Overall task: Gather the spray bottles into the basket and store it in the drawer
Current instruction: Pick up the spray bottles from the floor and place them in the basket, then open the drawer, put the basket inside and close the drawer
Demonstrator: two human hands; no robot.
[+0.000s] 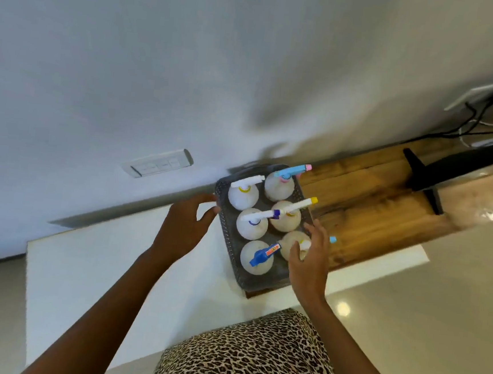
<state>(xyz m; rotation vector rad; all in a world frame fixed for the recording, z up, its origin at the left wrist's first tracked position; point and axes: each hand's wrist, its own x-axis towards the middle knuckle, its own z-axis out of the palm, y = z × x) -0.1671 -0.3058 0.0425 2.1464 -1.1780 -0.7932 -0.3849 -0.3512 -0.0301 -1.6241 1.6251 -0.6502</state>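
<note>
While open hands flank basket (222,211), monitor stand (425,178) well apart.

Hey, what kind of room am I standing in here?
Probably a room in a home, maybe a living room: a wooden console against a plain wall with a switch plate, cables trailing behind it, and glossy tiled floor.
</note>
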